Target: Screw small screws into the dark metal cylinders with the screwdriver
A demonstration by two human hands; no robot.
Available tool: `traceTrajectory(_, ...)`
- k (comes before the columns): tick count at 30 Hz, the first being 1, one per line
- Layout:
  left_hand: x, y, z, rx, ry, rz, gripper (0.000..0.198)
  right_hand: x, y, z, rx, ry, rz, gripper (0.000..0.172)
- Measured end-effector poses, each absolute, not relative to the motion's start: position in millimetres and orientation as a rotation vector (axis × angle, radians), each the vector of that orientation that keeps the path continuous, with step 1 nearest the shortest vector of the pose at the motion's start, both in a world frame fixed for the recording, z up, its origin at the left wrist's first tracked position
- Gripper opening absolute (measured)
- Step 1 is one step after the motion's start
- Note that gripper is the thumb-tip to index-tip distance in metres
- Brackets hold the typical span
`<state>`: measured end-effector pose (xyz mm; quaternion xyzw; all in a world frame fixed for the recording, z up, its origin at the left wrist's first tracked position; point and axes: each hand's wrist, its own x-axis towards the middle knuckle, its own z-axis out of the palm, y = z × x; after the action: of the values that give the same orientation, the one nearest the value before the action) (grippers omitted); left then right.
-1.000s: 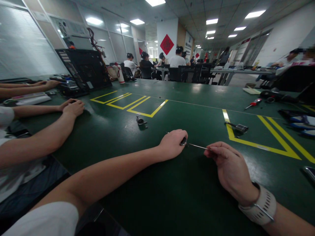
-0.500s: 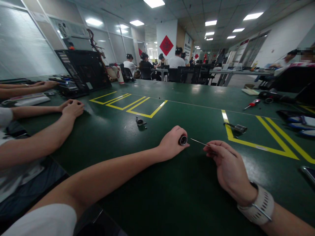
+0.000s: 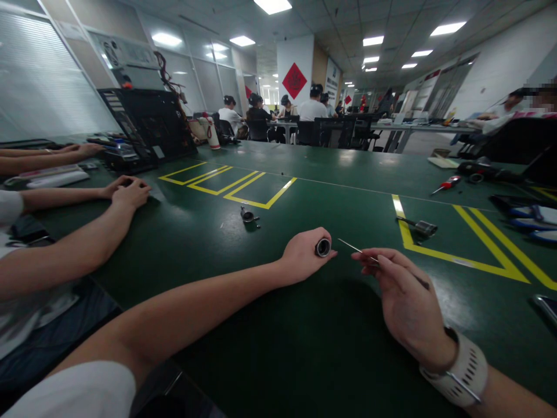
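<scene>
My left hand (image 3: 300, 258) is closed around a dark cylindrical part (image 3: 322, 248), whose round open end with a metal rim faces me. Most of that part is hidden by my fingers. My right hand (image 3: 402, 296), with a pale watch strap at the wrist, pinches a thin metal rod (image 3: 349, 245). The rod's tip points toward the cylinder and stays a little apart from it; its other end lies within my palm. Beyond my left hand, a small dark cup-shaped part (image 3: 248, 215) rests on the green table (image 3: 278, 331) beside tiny pieces.
A dark metal part with a stem (image 3: 418, 226) lies by the yellow tape (image 3: 461, 263). Farther right are a red screwdriver (image 3: 448, 184), blue-handled tools (image 3: 533, 220) and a phone (image 3: 546, 307). At left, a co-worker's hands (image 3: 128, 191) rest near a black computer case (image 3: 152, 128).
My right hand has turned slightly, so the rod slants more steeply and its tip sits a bit higher. My left hand has barely moved.
</scene>
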<state>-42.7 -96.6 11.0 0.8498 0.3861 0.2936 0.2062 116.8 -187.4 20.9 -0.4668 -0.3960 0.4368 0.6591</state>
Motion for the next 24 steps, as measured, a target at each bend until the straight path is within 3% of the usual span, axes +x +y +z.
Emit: traceTrajectory(24, -43.2, -101.5, 9.3, 2.682, 1.041, 0.648, 0.013, 118.0, -199.6, 13.1, -1.194, -1.434, 0.666, 0.019)
